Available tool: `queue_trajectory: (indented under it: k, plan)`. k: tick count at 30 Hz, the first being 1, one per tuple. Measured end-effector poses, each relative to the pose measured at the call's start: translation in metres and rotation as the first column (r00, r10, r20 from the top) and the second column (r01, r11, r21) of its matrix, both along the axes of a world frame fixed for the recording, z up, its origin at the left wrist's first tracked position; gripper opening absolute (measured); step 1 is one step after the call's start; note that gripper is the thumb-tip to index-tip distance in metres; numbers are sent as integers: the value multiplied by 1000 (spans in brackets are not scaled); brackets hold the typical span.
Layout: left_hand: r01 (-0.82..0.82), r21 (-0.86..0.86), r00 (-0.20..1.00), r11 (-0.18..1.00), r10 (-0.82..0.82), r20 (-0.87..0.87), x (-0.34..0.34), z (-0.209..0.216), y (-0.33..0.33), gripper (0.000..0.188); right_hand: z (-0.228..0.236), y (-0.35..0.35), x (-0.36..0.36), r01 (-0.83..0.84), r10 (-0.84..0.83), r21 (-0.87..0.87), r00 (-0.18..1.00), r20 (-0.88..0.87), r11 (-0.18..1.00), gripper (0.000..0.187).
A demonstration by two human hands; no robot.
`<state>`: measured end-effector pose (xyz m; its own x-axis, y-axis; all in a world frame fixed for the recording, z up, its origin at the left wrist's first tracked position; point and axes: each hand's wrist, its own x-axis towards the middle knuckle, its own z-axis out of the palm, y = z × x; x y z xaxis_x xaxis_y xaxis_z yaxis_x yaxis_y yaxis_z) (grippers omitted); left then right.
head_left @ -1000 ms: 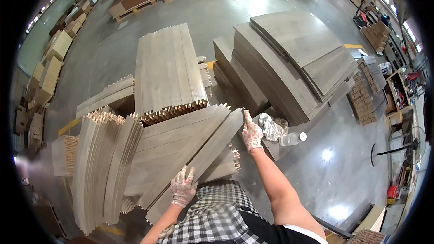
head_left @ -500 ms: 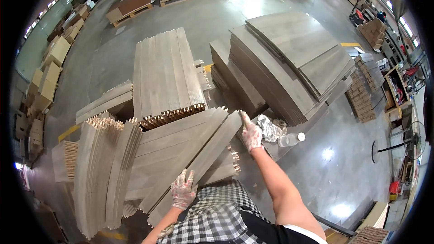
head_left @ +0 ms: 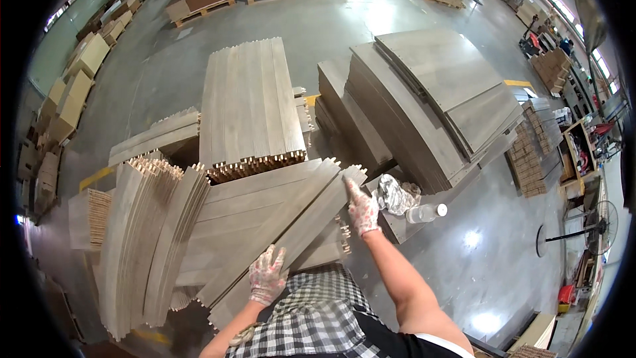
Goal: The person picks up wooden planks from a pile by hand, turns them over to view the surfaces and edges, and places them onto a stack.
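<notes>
A long grey wood-grain board (head_left: pixel 321 209) with pegs at its end lies diagonally in front of me, on top of other boards. My left hand (head_left: pixel 267 277), in a white glove with reddish spots, grips its near edge toward the lower end, fingers over the top face. My right hand (head_left: pixel 364 212), gloved alike, holds the same edge near the upper, pegged end, with a finger stretched along it. The thumbs' undersides are hidden. Alongside lies a similar board (head_left: pixel 275 225), a narrow dark gap between the two. Wider grey boards (head_left: pixel 232 209) lie beneath.
Upright bundles of pegged boards (head_left: pixel 136 238) stand at left; a tall board stack (head_left: pixel 248 103) rises beyond. Large panels (head_left: pixel 430 93) are piled at far right. Crumpled silvery wrap (head_left: pixel 395 193) and a clear bottle (head_left: pixel 426 213) sit beside my right hand. A fan (head_left: pixel 599 228) stands at right.
The board in my hands has turned slightly, so more of its pegged end shows. My right hand has shifted a little down and left; the left hand stays nearly in place. The view has tilted slightly.
</notes>
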<state>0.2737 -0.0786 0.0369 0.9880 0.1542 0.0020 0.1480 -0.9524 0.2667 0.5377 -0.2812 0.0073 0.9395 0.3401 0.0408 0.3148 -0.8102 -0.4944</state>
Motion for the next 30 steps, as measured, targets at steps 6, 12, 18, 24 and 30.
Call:
queue_trajectory:
  k: [6, 12, 18, 24, 30]
  plan:
    - [9, 52, 999, 999, -6, -50, -4, 0, 4, 70, 18, 3, 7, -97, 93, -141, 995, -35, 985, 64]
    - [18, 48, 998, 999, -15, -57, -1, 5, 0, 68, 39, -9, 34, 52, -41, 50, 980, -196, 997, 57]
    - [-5, 41, 1000, 999, 5, -1, -2, 0, 1, 67, -3, 0, 5, -79, 69, 59, 986, 151, 995, 59]
    - [36, 23, 999, 999, -36, -8, 10, 2, -7, 67, -55, -17, 8, -108, 81, 91, 962, 259, 990, 56]
    - [20, 11, 999, 1000, -20, -33, 3, 7, -1, 69, -26, -5, -9, -187, 190, -30, 964, 188, 982, 75]
